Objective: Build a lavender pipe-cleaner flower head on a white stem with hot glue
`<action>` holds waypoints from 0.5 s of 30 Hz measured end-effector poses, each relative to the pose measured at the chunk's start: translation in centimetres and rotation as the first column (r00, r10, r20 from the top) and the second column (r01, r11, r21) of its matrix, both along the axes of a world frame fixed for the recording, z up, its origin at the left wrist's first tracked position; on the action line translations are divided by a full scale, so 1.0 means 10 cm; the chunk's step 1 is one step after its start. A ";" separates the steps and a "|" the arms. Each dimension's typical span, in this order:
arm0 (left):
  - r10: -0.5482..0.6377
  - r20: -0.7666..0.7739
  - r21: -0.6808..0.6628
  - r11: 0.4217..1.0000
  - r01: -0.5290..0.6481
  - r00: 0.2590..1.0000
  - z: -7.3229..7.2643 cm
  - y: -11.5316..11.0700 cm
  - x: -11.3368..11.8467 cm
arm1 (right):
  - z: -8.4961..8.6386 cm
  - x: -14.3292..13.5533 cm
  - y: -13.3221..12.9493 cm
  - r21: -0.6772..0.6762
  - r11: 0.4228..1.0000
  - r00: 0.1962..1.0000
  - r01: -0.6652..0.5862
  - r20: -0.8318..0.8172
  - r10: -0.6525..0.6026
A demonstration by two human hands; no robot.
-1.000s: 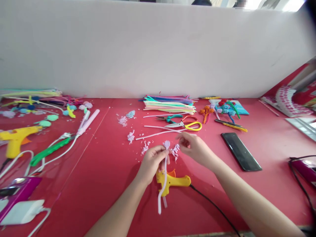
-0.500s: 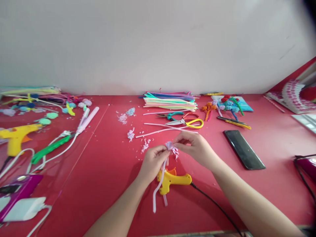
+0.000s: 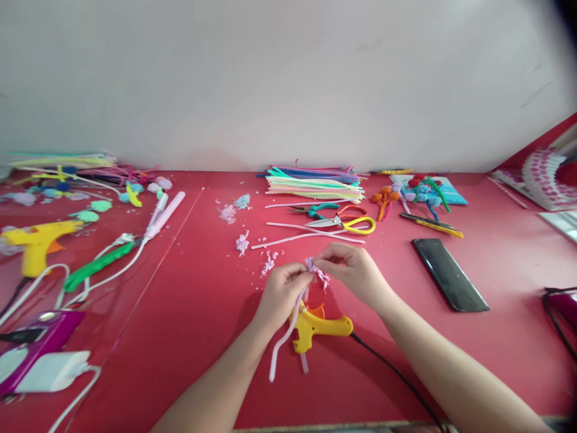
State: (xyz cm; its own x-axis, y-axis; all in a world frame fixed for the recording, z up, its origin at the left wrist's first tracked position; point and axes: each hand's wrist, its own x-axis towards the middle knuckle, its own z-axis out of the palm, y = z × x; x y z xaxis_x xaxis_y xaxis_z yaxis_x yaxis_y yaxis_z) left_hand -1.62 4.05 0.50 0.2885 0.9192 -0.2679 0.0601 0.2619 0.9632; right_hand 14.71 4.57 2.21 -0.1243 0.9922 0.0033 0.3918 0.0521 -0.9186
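In the head view, my left hand (image 3: 285,293) pinches a pale lilac pipe cleaner (image 3: 282,343) near its upper end; its long tail hangs down toward me. At the top sits a fluffy lilac tuft (image 3: 322,276), and my right hand (image 3: 354,270) has its thumb and forefinger closed on the tuft's upper part. The fingertips of both hands nearly meet there, partly hiding the join. Just below them a yellow glue gun (image 3: 322,325) lies on its side, its clear glue stick poking out toward me. Small lilac trimmings (image 3: 269,263) are scattered beyond my left hand.
Scissors (image 3: 347,222), pliers (image 3: 315,208) and a bundle of pipe cleaners (image 3: 315,183) lie farther back. To the right are a phone (image 3: 449,275) and pipe-cleaner flowers (image 3: 421,191). A second glue gun (image 3: 38,243), a hair straightener (image 3: 164,216) and cables occupy the left.
The pipe cleaner's lower end has swung a little left. My right fingers have shifted slightly on the tuft. The whole view has moved slightly.
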 end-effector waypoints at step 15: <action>-0.003 0.033 -0.004 1.000 0.003 0.999 0.01 0.00 0.00 | -0.03 -0.06 -0.05 0.239 0.971 0.993 0.021 0.111 -0.049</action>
State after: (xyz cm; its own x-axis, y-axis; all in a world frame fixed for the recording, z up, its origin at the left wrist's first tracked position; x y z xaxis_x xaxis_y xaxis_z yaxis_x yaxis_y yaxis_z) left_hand -1.67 4.04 0.63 0.3001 0.9173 -0.2617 0.0288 0.2655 0.9637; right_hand 14.15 4.05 1.91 -0.1028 0.9685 0.2268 0.4995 0.2475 -0.8302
